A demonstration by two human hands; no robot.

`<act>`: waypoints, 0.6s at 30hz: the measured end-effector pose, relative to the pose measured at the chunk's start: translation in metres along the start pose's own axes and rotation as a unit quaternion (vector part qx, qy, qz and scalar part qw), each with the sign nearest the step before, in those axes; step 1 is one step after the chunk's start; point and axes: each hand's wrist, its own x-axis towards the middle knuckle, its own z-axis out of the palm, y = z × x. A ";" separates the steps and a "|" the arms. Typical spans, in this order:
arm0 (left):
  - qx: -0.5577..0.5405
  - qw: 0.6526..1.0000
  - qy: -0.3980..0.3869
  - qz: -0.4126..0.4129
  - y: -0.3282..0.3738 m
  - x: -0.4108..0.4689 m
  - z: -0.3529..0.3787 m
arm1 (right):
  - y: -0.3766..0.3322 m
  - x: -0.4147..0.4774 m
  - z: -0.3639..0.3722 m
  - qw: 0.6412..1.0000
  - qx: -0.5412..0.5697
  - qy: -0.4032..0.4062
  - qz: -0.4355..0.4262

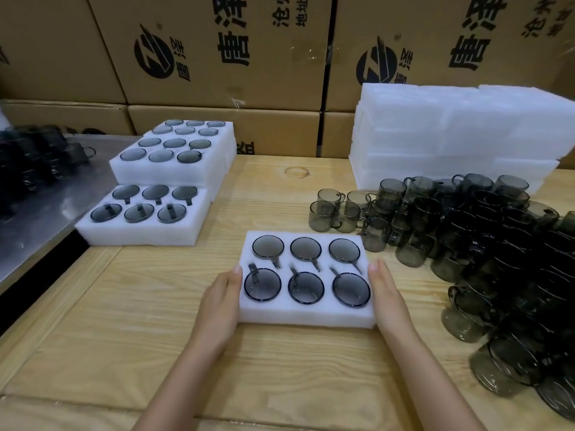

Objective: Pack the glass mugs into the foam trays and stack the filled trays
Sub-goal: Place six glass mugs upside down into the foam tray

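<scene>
Both hands flat on tray ends, grip spread, nothing pinched.
L hand + R hand press straight fingers vs short sides of foam tray, mid worktop; 6 mugs seated, 3x2. 3 filled trays show far left, 6 ea; loose mugs right, too many to count.

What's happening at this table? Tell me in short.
A person is mid-packing. The left hand and right hand press flat against the two sides of a foam tray on the wooden table. All six of its pockets hold glass mugs. More filled trays sit stacked at the far left. Loose mugs crowd the right side, with a stack of white foam behind them.
</scene>
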 end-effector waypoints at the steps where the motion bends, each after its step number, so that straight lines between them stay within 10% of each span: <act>1: 0.001 1.000 0.025 0.002 -0.002 -0.002 0.002 | 0.003 -0.007 0.004 0.999 0.028 0.040 0.002; 5: -0.058 0.990 0.126 -0.031 0.000 -0.007 0.009 | 0.005 -0.035 0.031 0.990 0.123 0.064 -0.037; 18: -0.236 0.934 0.261 0.062 0.018 0.074 -0.118 | -0.067 -0.003 0.149 0.932 0.242 -0.256 -0.084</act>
